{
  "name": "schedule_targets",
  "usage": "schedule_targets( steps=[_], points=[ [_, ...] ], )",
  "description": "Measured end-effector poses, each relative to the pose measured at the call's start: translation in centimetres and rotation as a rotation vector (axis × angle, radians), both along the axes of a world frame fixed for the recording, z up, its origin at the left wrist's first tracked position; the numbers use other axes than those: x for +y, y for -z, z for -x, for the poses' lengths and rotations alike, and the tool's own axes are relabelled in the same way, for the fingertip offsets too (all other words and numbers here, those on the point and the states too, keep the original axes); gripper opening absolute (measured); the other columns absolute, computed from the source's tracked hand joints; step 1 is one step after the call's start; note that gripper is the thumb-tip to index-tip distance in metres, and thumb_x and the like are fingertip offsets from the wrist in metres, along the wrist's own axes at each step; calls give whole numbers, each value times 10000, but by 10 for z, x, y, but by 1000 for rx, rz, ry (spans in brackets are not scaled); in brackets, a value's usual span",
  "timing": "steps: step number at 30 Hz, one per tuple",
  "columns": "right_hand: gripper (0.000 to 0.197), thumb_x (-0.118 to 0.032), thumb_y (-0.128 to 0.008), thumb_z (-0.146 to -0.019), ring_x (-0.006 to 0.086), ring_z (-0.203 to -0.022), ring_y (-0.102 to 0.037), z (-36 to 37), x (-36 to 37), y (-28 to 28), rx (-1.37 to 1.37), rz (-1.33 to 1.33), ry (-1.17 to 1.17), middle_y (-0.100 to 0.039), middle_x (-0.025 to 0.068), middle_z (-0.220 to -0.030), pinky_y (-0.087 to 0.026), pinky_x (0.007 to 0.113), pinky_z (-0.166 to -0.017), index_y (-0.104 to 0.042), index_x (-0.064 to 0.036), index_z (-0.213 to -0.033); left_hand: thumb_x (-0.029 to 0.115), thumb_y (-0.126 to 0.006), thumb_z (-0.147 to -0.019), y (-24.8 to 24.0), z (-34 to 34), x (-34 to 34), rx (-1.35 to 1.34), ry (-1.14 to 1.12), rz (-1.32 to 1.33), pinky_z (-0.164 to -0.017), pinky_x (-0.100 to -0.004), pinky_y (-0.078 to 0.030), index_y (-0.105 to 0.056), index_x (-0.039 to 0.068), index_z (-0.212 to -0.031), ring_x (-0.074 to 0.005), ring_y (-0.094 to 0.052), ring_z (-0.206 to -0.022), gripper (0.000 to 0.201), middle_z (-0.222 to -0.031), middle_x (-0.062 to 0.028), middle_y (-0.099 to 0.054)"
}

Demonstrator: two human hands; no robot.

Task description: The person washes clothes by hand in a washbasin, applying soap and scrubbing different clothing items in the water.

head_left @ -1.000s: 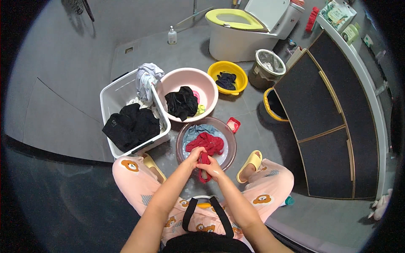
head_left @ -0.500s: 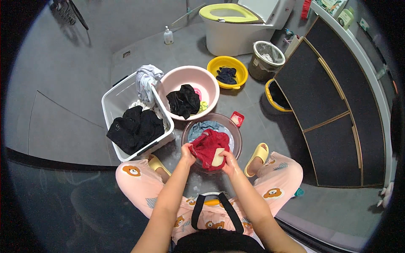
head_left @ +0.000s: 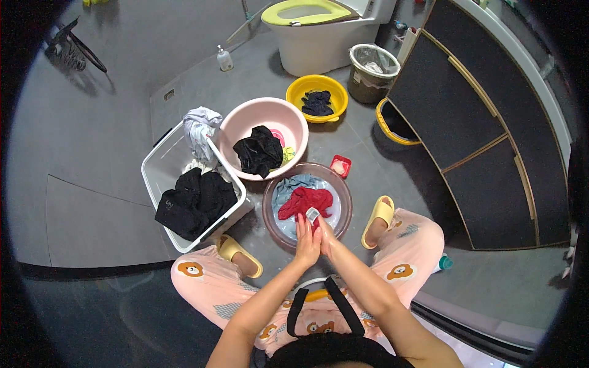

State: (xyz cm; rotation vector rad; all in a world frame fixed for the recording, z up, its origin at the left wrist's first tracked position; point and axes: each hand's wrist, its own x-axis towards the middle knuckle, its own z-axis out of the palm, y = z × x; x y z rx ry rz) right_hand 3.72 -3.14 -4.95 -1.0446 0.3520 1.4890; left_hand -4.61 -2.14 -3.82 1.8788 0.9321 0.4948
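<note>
My left hand (head_left: 307,240) and my right hand (head_left: 326,235) come together at the near side of a brownish basin (head_left: 346,214). The left fingers are straight and press towards the right palm, with a bit of red cloth (head_left: 304,203) caught between the hands. Most of that wet cloth lies spread in the basin, over cloudy water. A pale bar of soap (head_left: 313,214) sticks up from the fingers of my right hand, which is closed around it. Behind the red cloth a blue-grey garment (head_left: 293,187) sits in the water.
A white basket (head_left: 161,161) with black clothes stands left, beside a pink basin (head_left: 299,119) holding a black garment. Further back are a yellow basin (head_left: 339,94), a bin (head_left: 368,80) and a toilet (head_left: 313,52). A red soap dish (head_left: 340,166) lies right; a dark cabinet (head_left: 466,116) curves beyond.
My hands have moved together from either side of the red cloth. The cloth has dropped from its raised, stretched hold into the basin, and the soap now stands between my hands.
</note>
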Motion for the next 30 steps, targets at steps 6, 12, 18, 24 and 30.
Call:
schedule_targets(
  steps=[6,12,18,24,30],
  points=[
    [427,-377,-403,-866,174,-1024,-448,12,-12,-14,-280,-195,2,-477,65,-1119,-332,297,-891,-421,-82,-1174,239,-335,-832,8,-9,17,-247,-132,379,-968,-304,-233,-274,-20,-1247,-288,-326,-1159,492,-1252,-187,-333],
    [552,-366,-422,-863,177,-1116,-383,28,-19,-40,-238,-202,62,-384,58,-1235,-293,304,-941,-228,-94,-1302,222,-359,-814,-11,-10,32,-397,-321,688,-799,-310,-392,-552,9,-923,-197,-519,-885,307,-992,-121,-559],
    [757,-544,-455,-781,218,-1220,-263,20,-18,-42,-55,-201,50,-251,61,-1340,-231,363,-990,-128,-152,-1340,356,-328,-862,-5,-20,37,-229,-209,858,-826,-288,-367,-514,18,-1036,-167,-502,-904,423,-970,-80,-554],
    [479,-594,-485,-735,186,-612,-548,9,10,-41,92,-238,143,-555,50,-683,-466,299,-561,-540,-125,-814,313,-305,-842,-31,-22,21,152,-135,164,-821,-416,-360,-477,-16,-1035,-384,-488,-960,418,-1025,-241,-522],
    [549,-559,-449,-774,178,-917,-496,-19,0,6,113,-150,154,-519,44,-1018,-412,321,-792,-473,-131,-1117,151,-351,-832,-31,-21,-4,-65,114,-58,-937,-374,-287,-367,-51,-1197,-373,-407,-1087,418,-1164,-248,-431]
  ],
)
